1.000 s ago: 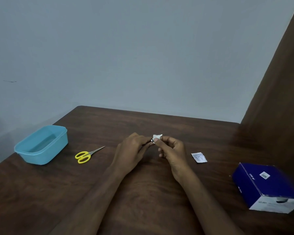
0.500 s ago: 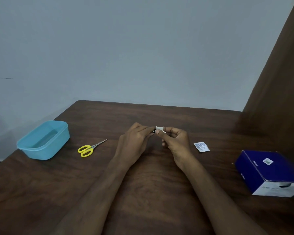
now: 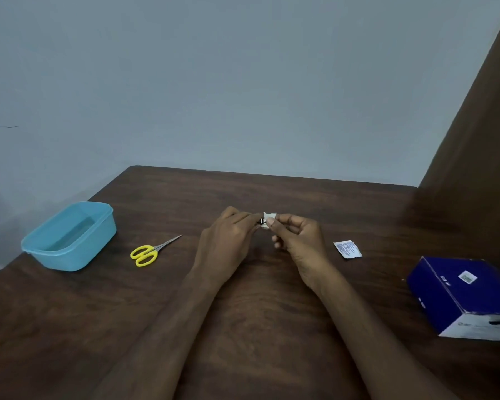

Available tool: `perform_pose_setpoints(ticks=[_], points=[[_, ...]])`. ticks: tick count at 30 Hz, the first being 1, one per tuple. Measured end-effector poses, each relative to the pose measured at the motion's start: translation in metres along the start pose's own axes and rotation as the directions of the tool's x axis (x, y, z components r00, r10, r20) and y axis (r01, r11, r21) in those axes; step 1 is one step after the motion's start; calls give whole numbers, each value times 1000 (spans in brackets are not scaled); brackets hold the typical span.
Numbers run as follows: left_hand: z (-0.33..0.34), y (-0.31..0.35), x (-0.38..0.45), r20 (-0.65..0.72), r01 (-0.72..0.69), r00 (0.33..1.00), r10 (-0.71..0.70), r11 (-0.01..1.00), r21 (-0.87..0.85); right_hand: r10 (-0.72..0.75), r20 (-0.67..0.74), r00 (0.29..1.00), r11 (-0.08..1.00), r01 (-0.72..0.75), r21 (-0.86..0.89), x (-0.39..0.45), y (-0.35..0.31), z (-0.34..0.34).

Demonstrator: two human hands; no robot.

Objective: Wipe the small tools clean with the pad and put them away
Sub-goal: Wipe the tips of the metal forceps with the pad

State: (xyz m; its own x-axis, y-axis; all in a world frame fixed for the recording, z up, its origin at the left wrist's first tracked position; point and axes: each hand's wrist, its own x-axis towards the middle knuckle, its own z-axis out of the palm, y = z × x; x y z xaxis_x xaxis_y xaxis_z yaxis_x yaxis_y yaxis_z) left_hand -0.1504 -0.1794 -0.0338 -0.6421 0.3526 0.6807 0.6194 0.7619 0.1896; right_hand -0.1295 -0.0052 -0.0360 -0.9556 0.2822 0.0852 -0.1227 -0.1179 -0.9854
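Wiping step: above mid-table (image 3: 243, 327), the left hand (image 3: 228, 241) pinches a small metal tool (image 3: 261, 221) while the right hand (image 3: 296, 241) pinches the white pad (image 3: 270, 217) against it. Next likely comes setting it in the blue container (image 3: 70, 238) (the yellow scissors (image 3: 149, 252) lie untouched between). Fingers hide most of the tool; its kind is unclear.

Hidden and cut-off parts

The small tool (image 3: 261, 221) beside the pad (image 3: 269, 217) is mostly hidden by fingers; the blue box (image 3: 462, 295) runs off frame.
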Motion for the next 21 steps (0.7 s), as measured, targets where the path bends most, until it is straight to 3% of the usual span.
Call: perform_pose_setpoints(ticks=[2, 7, 13, 15, 21], points=[[0, -1, -1, 2, 3, 1000, -3, 1000, -2, -6, 15, 1000, 1000, 6, -7, 1, -1, 1], [0, 0, 1, 5, 37, 999, -37, 999, 17, -69, -161, 985, 996, 60, -64, 5, 2, -2], [5, -4, 5, 19, 131, 991, -132, 991, 21, -39, -255, 966, 966, 101, 237, 11, -3, -5], [5, -6, 5, 24, 144, 989, -144, 989, 16, -75, -243, 967, 961, 135, 241, 12, -4, -6], [4, -1, 3, 11, 69, 998, -69, 998, -7, -87, -29, 996, 996, 87, -6, 5, 5, 2]])
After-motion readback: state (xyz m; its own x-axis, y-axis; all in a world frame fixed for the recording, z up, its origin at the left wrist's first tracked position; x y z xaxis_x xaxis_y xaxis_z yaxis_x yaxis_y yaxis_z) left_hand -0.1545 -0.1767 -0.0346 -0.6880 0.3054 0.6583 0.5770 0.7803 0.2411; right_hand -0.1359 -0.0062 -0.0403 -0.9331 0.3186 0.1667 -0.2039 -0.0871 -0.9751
